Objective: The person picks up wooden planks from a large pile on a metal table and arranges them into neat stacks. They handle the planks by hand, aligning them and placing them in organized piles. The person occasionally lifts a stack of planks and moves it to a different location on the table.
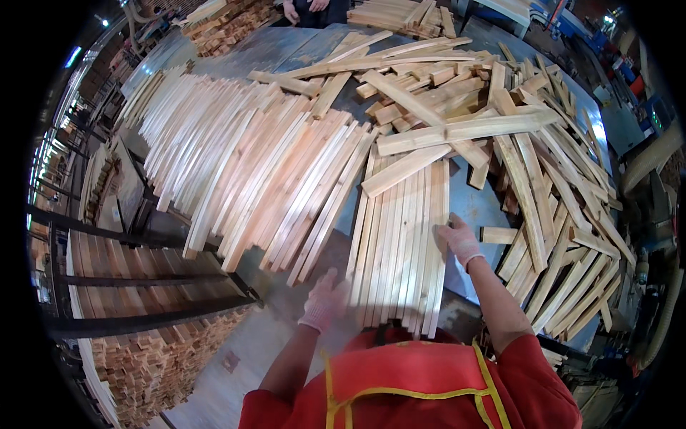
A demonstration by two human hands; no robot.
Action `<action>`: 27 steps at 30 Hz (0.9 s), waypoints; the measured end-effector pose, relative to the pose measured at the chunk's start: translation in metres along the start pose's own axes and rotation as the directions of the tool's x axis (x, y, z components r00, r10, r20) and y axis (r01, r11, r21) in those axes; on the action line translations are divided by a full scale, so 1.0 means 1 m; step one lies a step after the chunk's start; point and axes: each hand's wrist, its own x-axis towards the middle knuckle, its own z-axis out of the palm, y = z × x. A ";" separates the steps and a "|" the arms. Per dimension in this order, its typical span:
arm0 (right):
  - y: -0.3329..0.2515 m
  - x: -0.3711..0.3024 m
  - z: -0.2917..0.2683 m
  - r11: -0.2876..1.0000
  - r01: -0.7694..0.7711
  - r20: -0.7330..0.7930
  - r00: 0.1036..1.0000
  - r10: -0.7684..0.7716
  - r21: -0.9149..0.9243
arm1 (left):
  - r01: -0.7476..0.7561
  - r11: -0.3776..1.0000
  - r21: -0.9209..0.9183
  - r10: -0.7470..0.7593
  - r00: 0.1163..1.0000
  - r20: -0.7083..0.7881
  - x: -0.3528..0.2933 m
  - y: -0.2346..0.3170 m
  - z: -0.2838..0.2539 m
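A row of pale wooden strips (400, 243) lies side by side in front of me, its near ends close to my red apron (407, 372). My right hand (461, 242), in a light knitted glove, grips the outer right edge of this row, thumb over the top. On the other side, my gloved left hand (323, 302) is slightly blurred, fingers apart, beside the row's near left edge and holding nothing. One loose board (406, 170) lies slantwise over the far end of the strips. A wide spread of similar strips (286, 171) lies to the left.
Jumbled boards (536, 186) cover the table's right side, some crossing each other. A dark metal rack (143, 325) with stacked wood (153, 365) stands at lower left. Across the table (286, 43) are another person's hands (306, 8), with wood piles (225, 28) nearby.
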 end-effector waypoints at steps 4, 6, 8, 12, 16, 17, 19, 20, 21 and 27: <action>-0.118 0.015 0.006 1.000 0.031 0.023 0.999 -0.031 -0.006 | 0.227 0.958 0.174 -0.232 0.973 0.012 0.048 0.078 -0.022; -0.110 0.079 0.006 0.942 0.263 0.099 0.953 -0.288 0.209 | 0.201 0.964 0.175 -0.217 0.973 0.076 0.069 0.103 -0.007; -0.112 0.143 0.007 0.725 0.199 0.162 0.904 -0.395 0.660 | 0.140 0.957 0.255 -0.162 0.985 0.066 0.080 0.121 0.002; -0.199 0.131 -0.001 0.373 0.045 0.069 0.955 -0.288 0.927 | 0.192 0.955 0.225 -0.207 0.978 0.041 0.076 0.114 0.002; -0.100 0.106 -0.040 0.948 0.244 -0.001 0.968 -0.249 0.202 | 0.170 0.938 0.301 -0.204 0.975 0.084 0.097 0.136 -0.019; -0.072 0.085 -0.051 0.955 0.173 0.087 0.984 -0.156 -0.242 | 0.107 0.931 0.349 -0.135 0.989 0.056 0.104 0.127 -0.018; -0.079 0.029 -0.061 0.897 0.030 0.255 0.962 0.093 -0.441 | 0.018 0.887 0.462 -0.034 0.999 0.027 0.122 0.109 -0.011; -0.065 0.018 -0.056 0.878 0.032 0.264 0.958 0.109 -0.478 | -0.016 0.849 0.528 -0.002 0.999 0.033 0.130 0.109 -0.009; -0.064 0.011 -0.050 0.879 0.076 0.276 0.959 0.066 -0.471 | -0.034 0.805 0.592 -0.008 0.998 0.068 0.144 0.121 -0.001; -0.004 0.027 0.001 1.000 0.008 0.235 0.972 -0.002 -0.026 | 0.148 0.989 -0.029 -0.147 0.989 0.031 0.158 0.115 0.017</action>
